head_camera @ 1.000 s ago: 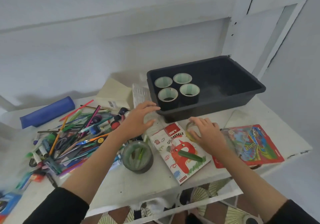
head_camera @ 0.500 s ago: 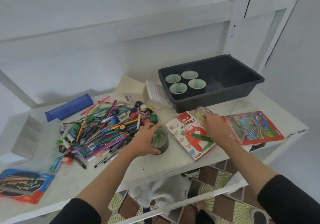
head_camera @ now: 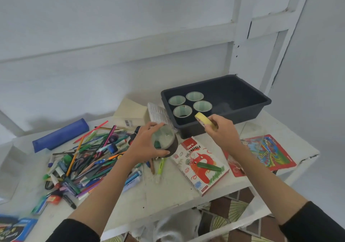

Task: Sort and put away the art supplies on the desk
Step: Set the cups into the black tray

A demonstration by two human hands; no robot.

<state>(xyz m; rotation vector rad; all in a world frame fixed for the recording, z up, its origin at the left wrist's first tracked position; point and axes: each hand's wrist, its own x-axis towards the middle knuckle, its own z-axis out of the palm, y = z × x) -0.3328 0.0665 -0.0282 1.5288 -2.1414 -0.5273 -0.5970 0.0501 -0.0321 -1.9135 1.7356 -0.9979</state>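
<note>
Dark tape roll (head_camera: 165, 141) gripped by curled fingers of left hand (head_camera: 143, 144), held tilted over desk (head_camera: 168, 195). Yellow roll (head_camera: 204, 121) pinched in right hand (head_camera: 222, 131), at 3 o'clock of left, over near rim of bin (head_camera: 242, 113). Four rolls (head_camera: 177, 100) inside bin, 9 o'clock end. Pen heap (head_camera: 87, 159) at 9 o'clock of hands; pastels box (head_camera: 201, 167) at 6 o'clock.

You face a white painted plank wall (head_camera: 112, 27), crossed by a white horizontal wooden rail (head_camera: 130, 47) that meets a white upright post (head_camera: 240, 27). Low in your view lie brown-and-cream fan-patterned floor tiles (head_camera: 229, 215) and crumpled white material (head_camera: 168, 228).
</note>
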